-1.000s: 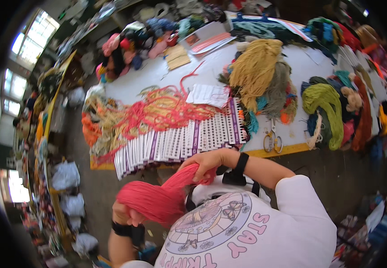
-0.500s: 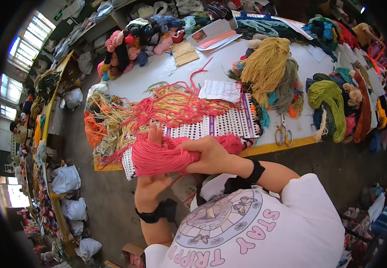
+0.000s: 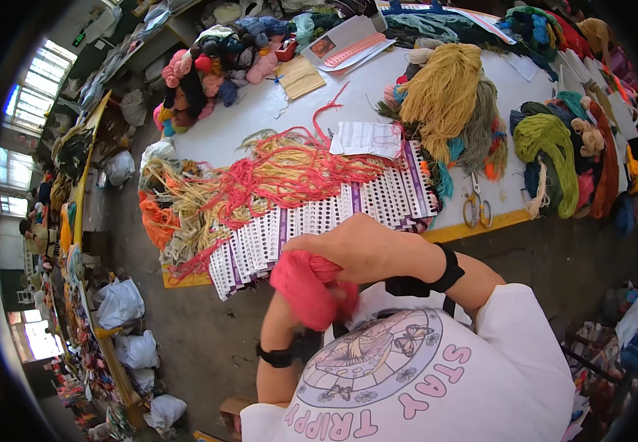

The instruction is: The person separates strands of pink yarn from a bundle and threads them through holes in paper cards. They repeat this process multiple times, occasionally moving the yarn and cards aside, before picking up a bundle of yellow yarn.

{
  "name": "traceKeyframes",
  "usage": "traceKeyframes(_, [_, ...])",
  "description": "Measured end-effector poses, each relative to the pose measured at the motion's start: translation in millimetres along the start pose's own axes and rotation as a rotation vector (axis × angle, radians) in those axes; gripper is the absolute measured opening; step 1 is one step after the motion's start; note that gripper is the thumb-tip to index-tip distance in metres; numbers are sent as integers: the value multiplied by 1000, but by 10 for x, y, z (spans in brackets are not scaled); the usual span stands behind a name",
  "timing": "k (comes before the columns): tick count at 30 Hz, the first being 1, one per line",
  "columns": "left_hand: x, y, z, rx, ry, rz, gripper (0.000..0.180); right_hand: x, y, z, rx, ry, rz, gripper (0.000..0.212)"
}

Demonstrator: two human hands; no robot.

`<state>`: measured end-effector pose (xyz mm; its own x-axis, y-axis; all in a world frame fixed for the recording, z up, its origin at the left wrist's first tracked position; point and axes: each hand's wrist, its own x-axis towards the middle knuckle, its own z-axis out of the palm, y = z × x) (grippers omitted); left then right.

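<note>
A skein of coral-pink yarn (image 3: pixel 305 289) is bunched between my two hands, close to my chest at the table's front edge. My right hand (image 3: pixel 359 247) is closed round its top and right part, with the back of the hand facing up. Below and to the left, my left hand (image 3: pixel 282 308) comes up against the skein. The yarn covers its fingers, so their pose is hidden. Just beyond lies a row of white punched cards (image 3: pixel 311 225) with purple strips. Loose pink and cream yarn strands (image 3: pixel 289 169) are heaped across the cards.
Scissors (image 3: pixel 476 209) lie at the table's front edge. Mustard yarn (image 3: pixel 444 96) and green yarn (image 3: pixel 547 147) are piled to the right. A paper sheet (image 3: pixel 365 139) rests on the cards, and a wooden board (image 3: pixel 300 77) sits farther back. White bags (image 3: pixel 120 302) stand on the left.
The pink skein has gone from stretched wide over the cards to a compact bundle nearer my body. My left hand's raised fingers have dropped out of sight behind it.
</note>
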<state>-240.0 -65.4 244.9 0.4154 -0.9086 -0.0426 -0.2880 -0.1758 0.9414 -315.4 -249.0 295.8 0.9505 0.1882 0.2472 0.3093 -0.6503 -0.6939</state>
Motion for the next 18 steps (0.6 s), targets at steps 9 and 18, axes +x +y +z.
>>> traceKeyframes(9, [165,-354,-7,822,534,-14,34,14,-64,486,104,230,249,53])
traceKeyframes(18, [287,260,166,133,276,-387,25,-62,721,536,143,423,474,49])
